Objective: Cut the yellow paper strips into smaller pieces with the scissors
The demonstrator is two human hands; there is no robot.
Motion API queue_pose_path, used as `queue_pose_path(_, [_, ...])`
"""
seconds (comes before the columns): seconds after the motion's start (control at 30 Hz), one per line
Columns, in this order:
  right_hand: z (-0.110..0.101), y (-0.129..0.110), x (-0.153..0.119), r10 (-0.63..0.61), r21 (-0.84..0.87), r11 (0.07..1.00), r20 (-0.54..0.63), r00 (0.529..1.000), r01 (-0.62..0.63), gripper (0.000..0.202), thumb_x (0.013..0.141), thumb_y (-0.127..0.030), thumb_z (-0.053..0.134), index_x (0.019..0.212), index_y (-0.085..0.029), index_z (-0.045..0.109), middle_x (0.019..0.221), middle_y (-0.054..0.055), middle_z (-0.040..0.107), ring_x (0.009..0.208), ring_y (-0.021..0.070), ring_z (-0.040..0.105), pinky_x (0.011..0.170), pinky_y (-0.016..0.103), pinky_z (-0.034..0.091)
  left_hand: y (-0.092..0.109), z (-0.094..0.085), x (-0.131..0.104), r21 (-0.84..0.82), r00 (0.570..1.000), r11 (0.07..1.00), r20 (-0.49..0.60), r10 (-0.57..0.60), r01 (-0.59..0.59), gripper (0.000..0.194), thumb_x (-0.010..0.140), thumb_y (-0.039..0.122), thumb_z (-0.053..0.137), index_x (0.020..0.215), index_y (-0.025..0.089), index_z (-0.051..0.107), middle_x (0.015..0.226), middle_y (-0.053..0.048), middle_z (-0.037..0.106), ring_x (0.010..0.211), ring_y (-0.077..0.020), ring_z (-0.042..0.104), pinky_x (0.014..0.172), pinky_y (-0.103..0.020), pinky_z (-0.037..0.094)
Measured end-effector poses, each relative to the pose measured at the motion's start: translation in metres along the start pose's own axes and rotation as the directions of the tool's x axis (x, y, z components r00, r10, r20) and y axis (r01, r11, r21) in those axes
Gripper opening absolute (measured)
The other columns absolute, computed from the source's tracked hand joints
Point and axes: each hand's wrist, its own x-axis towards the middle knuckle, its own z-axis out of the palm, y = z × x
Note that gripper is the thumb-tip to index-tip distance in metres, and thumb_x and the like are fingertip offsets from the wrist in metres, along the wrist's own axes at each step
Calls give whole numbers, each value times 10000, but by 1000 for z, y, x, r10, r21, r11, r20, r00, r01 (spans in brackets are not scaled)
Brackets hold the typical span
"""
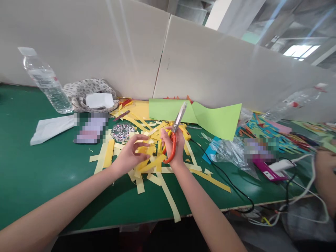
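Note:
My right hand [176,147] is closed around orange-handled scissors [173,146], whose blades point up and away over the green table [63,185]. To its left, my left hand [132,154] has its fingers spread and curved over yellow paper pieces [147,159]; whether its fingertips touch them is unclear. Pale yellow strips [168,196] lie in a loose heap below and around both hands. Just behind my left hand sits a round clear container of small shiny beads [122,132]. A yellow tool [186,133] with a black cord lies behind my right hand.
Green paper sheets [170,110] stand near the grey partition [199,66]. At left are a water bottle [48,82], a patterned pouch [78,89] and a phone [91,128]. Plastic wrap [228,152], cables and a magenta device [267,171] lie right, near another person's arm [324,175].

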Motion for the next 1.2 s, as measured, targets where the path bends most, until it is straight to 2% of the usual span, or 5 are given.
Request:
queue_pose_path(0.33, [-4, -2, -10, 56, -63, 998, 452, 890, -30, 395, 583, -405, 751, 865, -234, 535, 681, -36, 562, 603, 122, 555, 532, 244, 467, 9, -13, 12, -270, 910, 959, -412, -37, -83, 436, 527, 75, 717, 906, 204, 542, 1011, -14, 506, 1008, -180, 534, 723, -241, 483])
queue_pose_path(0.67, [-1, 0, -14, -49, -161, 977, 473, 879, 141, 257, 629, -228, 672, 850, -226, 542, 716, -29, 600, 655, 135, 601, 584, 243, 483, 9, -2, 5, -276, 964, 960, -264, -28, -48, 356, 587, 136, 733, 879, 223, 550, 982, 16, 506, 901, -127, 545, 771, -259, 457])
queue_pose_path(0.87, [1, 1, -13, 25, -91, 996, 432, 901, 15, 291, 613, -250, 684, 846, -224, 511, 695, -35, 583, 615, 127, 588, 602, 266, 508, 14, -3, 4, -321, 976, 947, -196, -97, 30, 250, 700, 223, 689, 919, 229, 568, 1072, -6, 522, 995, -151, 541, 823, -271, 444])
queue_pose_path(1.07, [3, -4, -13, 39, -57, 998, 265, 964, -24, 341, 572, -249, 715, 832, -227, 497, 766, -14, 614, 668, 141, 606, 640, 286, 525, 14, -3, 5, -149, 979, 986, -173, -105, 80, 335, 687, 273, 703, 972, 211, 538, 1148, -54, 537, 1029, -186, 545, 898, -341, 428])
queue_pose_path(1.2, [3, -5, -11, 42, -14, 999, 209, 977, -40, 344, 562, -221, 715, 822, -228, 491, 718, -34, 598, 675, 148, 608, 665, 304, 522, 14, -3, 7, -63, 979, 985, -117, -165, 158, 373, 681, 292, 705, 991, 197, 522, 944, -37, 604, 885, -161, 592, 843, -343, 461])
